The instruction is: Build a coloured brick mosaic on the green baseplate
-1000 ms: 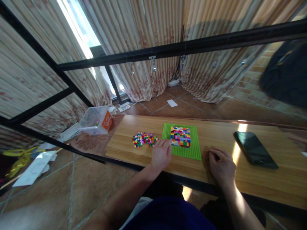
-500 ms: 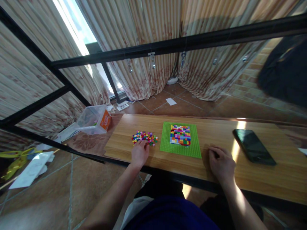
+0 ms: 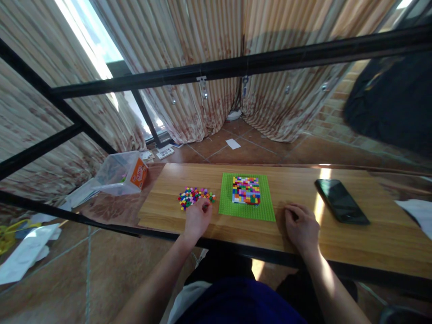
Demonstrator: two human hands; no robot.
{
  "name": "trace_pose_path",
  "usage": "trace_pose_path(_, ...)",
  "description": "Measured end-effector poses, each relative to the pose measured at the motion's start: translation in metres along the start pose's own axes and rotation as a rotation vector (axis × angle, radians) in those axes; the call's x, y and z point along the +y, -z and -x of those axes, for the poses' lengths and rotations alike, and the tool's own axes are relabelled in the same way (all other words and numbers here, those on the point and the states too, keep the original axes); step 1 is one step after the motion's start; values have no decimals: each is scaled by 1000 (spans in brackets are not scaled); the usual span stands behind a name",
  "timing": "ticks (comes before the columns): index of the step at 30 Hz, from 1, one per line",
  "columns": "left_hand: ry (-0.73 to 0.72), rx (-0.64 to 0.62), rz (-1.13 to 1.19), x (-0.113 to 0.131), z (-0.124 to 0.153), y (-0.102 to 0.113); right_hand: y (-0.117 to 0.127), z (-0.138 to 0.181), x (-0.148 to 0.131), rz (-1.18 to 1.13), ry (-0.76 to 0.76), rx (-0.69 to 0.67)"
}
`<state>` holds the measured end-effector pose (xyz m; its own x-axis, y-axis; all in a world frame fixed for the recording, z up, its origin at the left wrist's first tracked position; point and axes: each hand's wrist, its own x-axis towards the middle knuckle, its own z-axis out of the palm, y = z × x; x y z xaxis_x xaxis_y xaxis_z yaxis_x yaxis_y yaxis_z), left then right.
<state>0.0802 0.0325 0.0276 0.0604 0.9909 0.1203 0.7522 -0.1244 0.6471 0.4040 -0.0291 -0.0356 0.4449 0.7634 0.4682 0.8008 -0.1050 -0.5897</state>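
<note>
My left hand (image 3: 198, 218) is at the near right edge of a pile of small multicoloured toy bricks (image 3: 191, 196), thumb and fingers pinched together. Whatever may be between the fingertips is too small to make out. Right of the pile lies a green studded baseplate (image 3: 227, 202). On it stands a roughly square block of many-coloured bricks (image 3: 246, 191), built up in layers. My right hand (image 3: 303, 228) rests on the table to the right of the baseplate, its fingers curled in a loose fist with nothing showing in them.
The wooden table (image 3: 286, 180) carries a dark smartphone (image 3: 341, 201) on the right and white paper (image 3: 416, 216) by its right end. A clear plastic box (image 3: 116, 173) with an orange label stands beyond the left end. A black metal bar (image 3: 222, 68) crosses beyond the table.
My left hand has drawn back slightly from the pile toward the baseplate, fingers pinched. My right hand stays resting by the baseplate. The whole view has shifted a little to the right.
</note>
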Motion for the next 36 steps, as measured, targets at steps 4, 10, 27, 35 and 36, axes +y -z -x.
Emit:
trace_pose_path(4,-184,-46,173,27,-6,-18,-1,0,0,-7,-1,-1)
trace_pose_path(10,-318,-128,183,68,-14,-46,-4,0,3,-20,-13,14)
trace_pose_path(27,-388,-122,42,82,-33,-82,-1,-1,-2,-30,-6,-2)
trace_pose_path(35,-377,-186,-103,91,-37,-78,-2,0,-2,-27,-32,-5)
trace_pose_path(36,-361,-190,-112,92,-38,-77,-2,0,-2,-27,-36,-6)
